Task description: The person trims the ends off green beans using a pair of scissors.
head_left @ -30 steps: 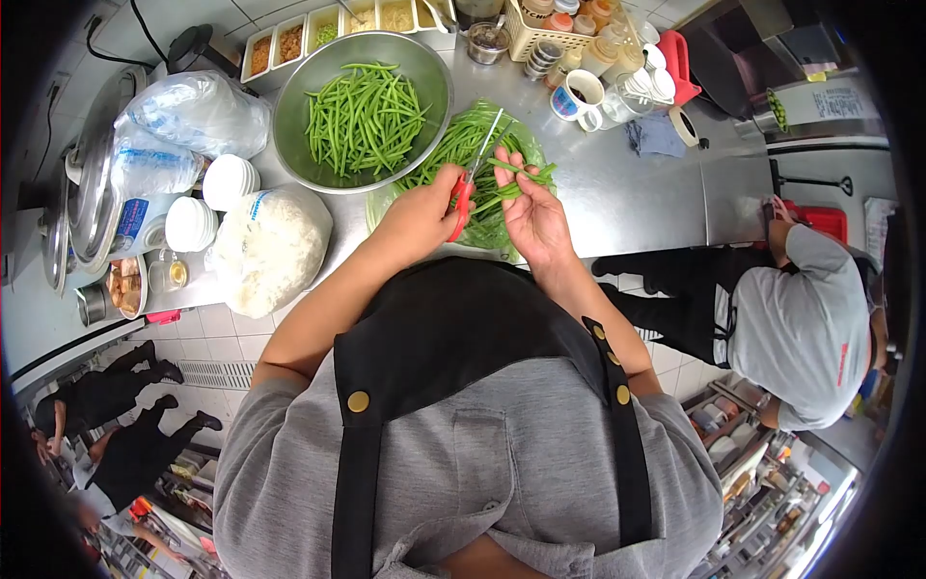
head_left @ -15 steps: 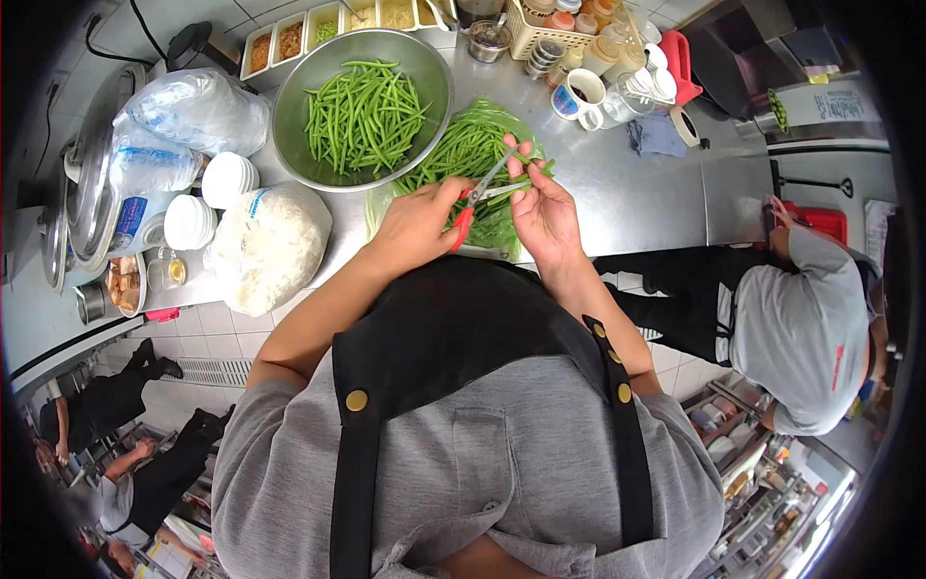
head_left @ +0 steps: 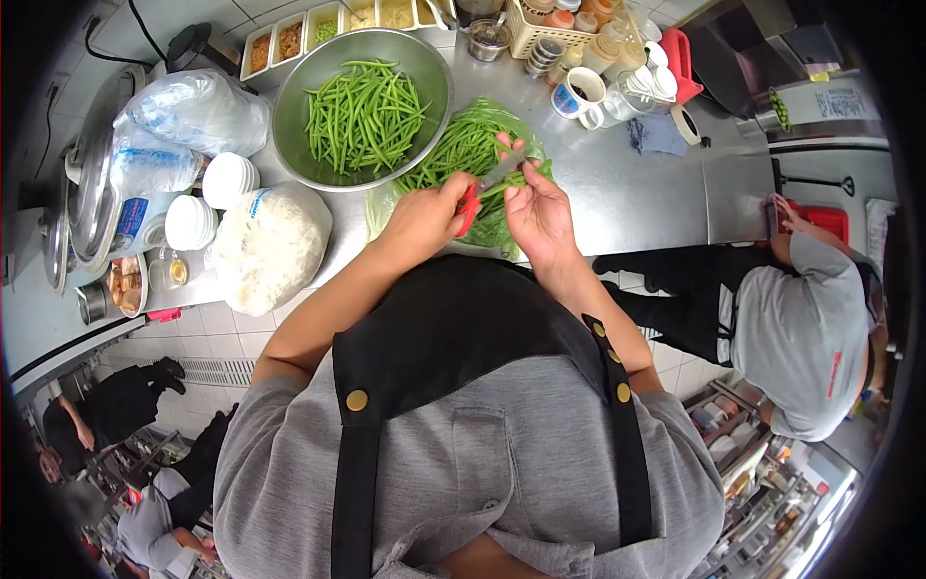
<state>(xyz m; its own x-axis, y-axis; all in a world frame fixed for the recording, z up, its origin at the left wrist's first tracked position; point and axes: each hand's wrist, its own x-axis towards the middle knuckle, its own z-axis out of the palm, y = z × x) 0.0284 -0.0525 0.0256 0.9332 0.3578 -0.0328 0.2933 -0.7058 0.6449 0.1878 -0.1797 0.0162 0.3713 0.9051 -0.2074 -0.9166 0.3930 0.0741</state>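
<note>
My left hand (head_left: 422, 220) is closed around the red handles of a pair of scissors (head_left: 469, 206). The blades point up and right toward my right hand (head_left: 542, 214), and they look closed together, slightly blurred. Pinched in my right hand's fingers are a few green beans (head_left: 532, 176), their tips by the blades. Under both hands lies a green plastic bag (head_left: 526, 135) spread open with a heap of green beans (head_left: 473, 135) on it. Beyond my left hand, a steel bowl (head_left: 285, 135) holds many loose green beans (head_left: 367, 116).
On the left of the steel counter (head_left: 656, 198) stand a bag of white food (head_left: 272, 251), white lids (head_left: 230, 180) and plastic-wrapped packs (head_left: 198, 111). Sauce bottles in a basket (head_left: 540, 39) and a mug (head_left: 579, 95) stand back right. A co-worker (head_left: 796, 328) is on the right.
The scissor blades were spread apart around the bean ends and have now come together. My right hand has shifted slightly left. The co-workers at the lower left have moved.
</note>
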